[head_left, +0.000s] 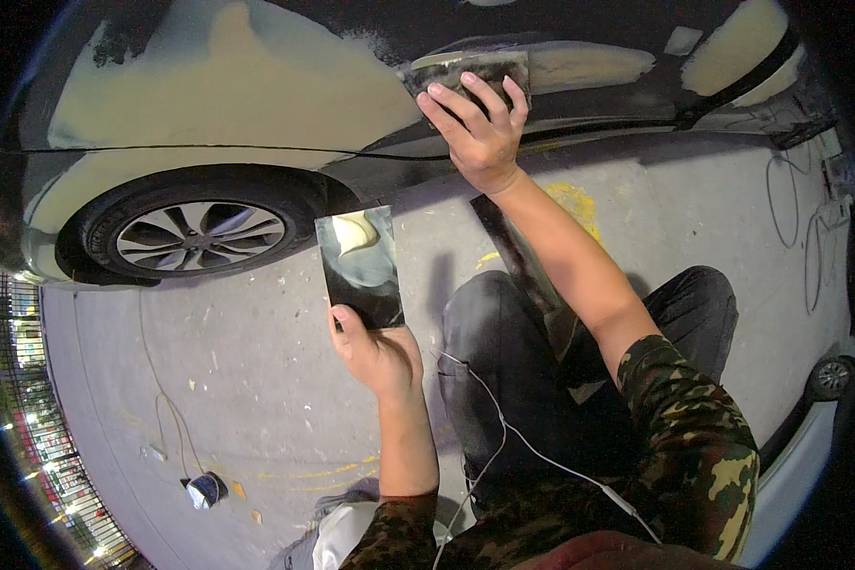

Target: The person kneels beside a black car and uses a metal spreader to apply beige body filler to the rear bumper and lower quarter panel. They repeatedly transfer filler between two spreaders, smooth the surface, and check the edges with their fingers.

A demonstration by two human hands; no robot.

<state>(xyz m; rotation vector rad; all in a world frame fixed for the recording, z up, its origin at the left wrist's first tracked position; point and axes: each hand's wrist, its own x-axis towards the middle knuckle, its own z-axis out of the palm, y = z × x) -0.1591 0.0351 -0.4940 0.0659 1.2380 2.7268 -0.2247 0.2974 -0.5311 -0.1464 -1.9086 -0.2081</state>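
My left hand (380, 361) grips the lower edge of a dark rectangular mixing plate (363, 271), its thumb on top. A dab of pale yellow putty (351, 231) lies near the plate's upper end. Higher and to the right, my right hand (484, 147) holds a dark, flat putty spreader (446, 73) against the side of a dark car, fingers fanned over its face. Beside the spreader runs a smoothed beige filler patch (589, 65). A much larger beige filler patch (228, 85) covers the panel above the wheel (199, 236). The spreader's working edge is hard to make out.
A thin white cord (551, 464) hangs across my lap. Below my right forearm lies a long dark strip (513, 242). A small container (204, 490) with a cable stands on the concrete floor at lower left. Loose cables (807, 237) and another vehicle's wheel (833, 378) are at right.
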